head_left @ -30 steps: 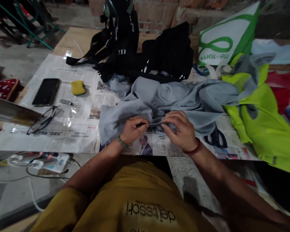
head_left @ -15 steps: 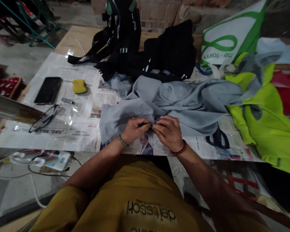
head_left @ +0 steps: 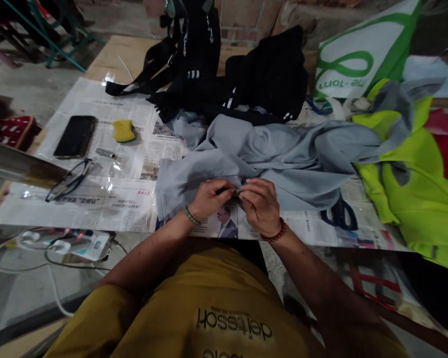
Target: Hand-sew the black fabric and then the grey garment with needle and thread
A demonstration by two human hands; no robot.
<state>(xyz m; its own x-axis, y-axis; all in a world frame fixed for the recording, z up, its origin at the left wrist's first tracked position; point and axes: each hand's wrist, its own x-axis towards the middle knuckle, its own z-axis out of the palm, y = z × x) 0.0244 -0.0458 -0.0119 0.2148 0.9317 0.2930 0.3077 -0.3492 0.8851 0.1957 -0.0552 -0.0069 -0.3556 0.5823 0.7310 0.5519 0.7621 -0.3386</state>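
A grey garment (head_left: 287, 146) lies rumpled across the newspaper-covered table. At its near edge my left hand (head_left: 211, 199) is closed in a pinch on a bit of the cloth. My right hand (head_left: 260, 205) is closed too, its fingertips almost meeting those of the left. A tiny pale glint shows between the two pinches, too small to name. Dark blue-handled scissors (head_left: 339, 215) lie to the right of my right hand, their blades hidden under the cloth.
Black clothing (head_left: 265, 74) and a strapped bag pile up behind the garment. A yellow-green jacket (head_left: 414, 179) hangs over the right edge. Left on the newspaper (head_left: 119, 211) are a phone (head_left: 75, 136), a sponge (head_left: 123, 131) and glasses (head_left: 69, 181). A metal post (head_left: 22, 164) juts in.
The view has shifted slightly. My fingertips have moved a little against each other, still pinched at the same edge of the grey garment.
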